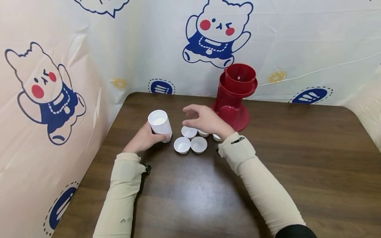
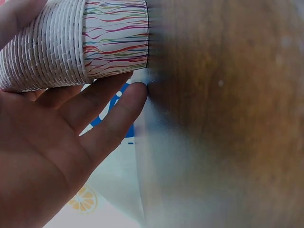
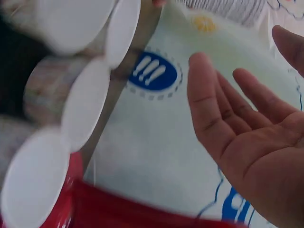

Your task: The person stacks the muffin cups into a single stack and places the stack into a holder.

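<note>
A tall nested stack of white paper baking cups (image 1: 160, 124) stands at the left of the table. My left hand (image 1: 144, 138) grips it low down, thumb on the near side and fingers behind. In the left wrist view the lowest baking cup (image 2: 116, 40) shows thin coloured wavy lines on its wall. My right hand (image 1: 205, 118) hovers above several single baking cups (image 1: 198, 145), its fingers loosely bent and its palm bare in the right wrist view. The single cups sit mouth up, close together, and the right hand and wrist partly hide the rear ones.
A red plastic stand (image 1: 233, 99) with a round tube top and wide base rises behind my right wrist. Around the brown wooden table (image 1: 190, 198) hangs a pale printed cloth (image 1: 148, 43), close along its back and left edges.
</note>
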The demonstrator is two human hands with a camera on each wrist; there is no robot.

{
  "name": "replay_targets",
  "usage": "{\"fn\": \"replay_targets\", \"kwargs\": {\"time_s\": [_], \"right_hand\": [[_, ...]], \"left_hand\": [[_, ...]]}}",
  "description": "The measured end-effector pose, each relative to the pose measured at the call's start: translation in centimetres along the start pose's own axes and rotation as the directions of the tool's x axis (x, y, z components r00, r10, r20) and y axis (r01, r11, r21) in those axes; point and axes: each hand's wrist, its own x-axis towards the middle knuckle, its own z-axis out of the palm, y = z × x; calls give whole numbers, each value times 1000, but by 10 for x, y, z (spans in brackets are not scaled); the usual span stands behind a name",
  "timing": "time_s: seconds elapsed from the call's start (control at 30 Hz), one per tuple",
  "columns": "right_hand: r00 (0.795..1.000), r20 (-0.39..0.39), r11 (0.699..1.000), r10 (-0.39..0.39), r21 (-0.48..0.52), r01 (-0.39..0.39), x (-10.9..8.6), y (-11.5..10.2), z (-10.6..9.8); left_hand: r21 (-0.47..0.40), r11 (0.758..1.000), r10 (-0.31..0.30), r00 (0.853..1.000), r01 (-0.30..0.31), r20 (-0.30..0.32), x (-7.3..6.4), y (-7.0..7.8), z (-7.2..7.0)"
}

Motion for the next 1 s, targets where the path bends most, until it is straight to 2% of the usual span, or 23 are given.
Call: {"fn": "replay_targets", "kwargs": {"time_s": [0.27,0.37,0.47,0.63,0.77,1.0], "right_hand": [[996,-79,1000,29,13,-28,-34,32,-26],[990,-126,995,61,-65,-70,-45,46,-33],[984,-151,974,97,-189,-125,-53,62,-37],[983,-93,939,156,-294,-177,-61,86,-37],[986,-63,939,152,-301,-164,-63,96,-34],[988,-72,942,138,-299,-153,-63,102,-28]], "left_hand": [[20,1000,0,1000,0,-7,-1,1,2],[30,1000,-2,1000,2,-5,-1,1,2],[40,999,-4,1000,4,-2,-1,1,2],[34,999,-10,1000,10,-3,-1,0,2],[25,1000,-11,1000,11,-6,-1,-1,2],[19,1000,-3,1000,3,1,0,-1,2]]}}
